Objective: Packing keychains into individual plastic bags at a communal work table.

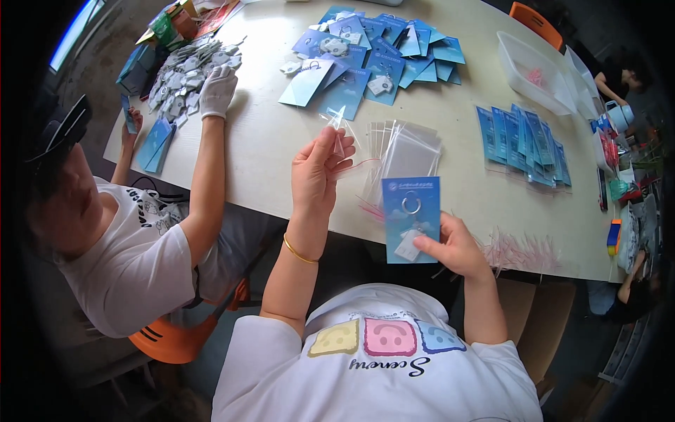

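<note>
My left hand (313, 172) is raised over the table's near edge, its fingers pinched on a clear plastic bag (340, 121). In my right hand (460, 247) is a blue backing card (394, 200), gripped at its lower right side. A metal ring and a small white keychain tag (406, 246) are fixed to the card, and my thumb rests by the tag. The card is apart from the bag. Just beyond it lies a fanned stack of clear bags (413, 151). Farther back sits a heap of blue cards (346, 95) with keychains.
Packed cards (524, 144) lie at the right, near a white plastic bin (517, 70). Pink-edged strips (520, 252) hang over the near edge. At the left, a co-worker's gloved hand (218, 91) touches a pile of grey-white tags (184, 77), near more cards (156, 144).
</note>
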{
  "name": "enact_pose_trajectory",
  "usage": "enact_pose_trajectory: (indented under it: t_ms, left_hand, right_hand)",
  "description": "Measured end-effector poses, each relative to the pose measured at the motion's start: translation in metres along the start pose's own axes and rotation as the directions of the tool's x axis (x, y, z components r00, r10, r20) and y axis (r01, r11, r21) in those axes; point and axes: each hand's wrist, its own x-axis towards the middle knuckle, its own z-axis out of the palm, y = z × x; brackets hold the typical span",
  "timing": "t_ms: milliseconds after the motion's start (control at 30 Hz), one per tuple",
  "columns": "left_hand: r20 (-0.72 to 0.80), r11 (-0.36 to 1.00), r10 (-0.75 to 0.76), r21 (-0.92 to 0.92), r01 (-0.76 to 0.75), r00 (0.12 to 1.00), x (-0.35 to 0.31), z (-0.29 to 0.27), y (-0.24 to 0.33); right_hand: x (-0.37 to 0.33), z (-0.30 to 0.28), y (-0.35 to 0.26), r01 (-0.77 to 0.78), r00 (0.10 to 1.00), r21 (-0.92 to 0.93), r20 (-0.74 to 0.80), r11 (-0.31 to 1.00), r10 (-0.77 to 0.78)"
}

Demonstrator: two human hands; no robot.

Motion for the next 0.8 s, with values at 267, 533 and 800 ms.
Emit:
enact_pose_trajectory:
  t_ms: [267, 533, 800]
  left_hand:
    - [0.057, 0.998, 0.025, 0.048, -0.028, 0.998, -0.023, 0.041, -0.007]
    - [0.350, 0.946, -0.174, 0.318, 0.058, 0.920, -0.024, 0.040, -0.008]
    - [0.407, 0.909, -0.199, 0.416, 0.013, 0.891, -0.035, 0.057, -0.006]
  right_hand:
    - [0.021, 0.040, 0.012, 0.124, 0.979, -0.156, -0.142, 0.980, -0.147]
    - [0.026, 0.008, -0.007, 0.119, 0.993, -0.019, 0.027, 0.993, -0.119]
    - [0.019, -0.006, -0.018, 0.247, 0.969, 0.036, -0.001, 0.968, -0.247]
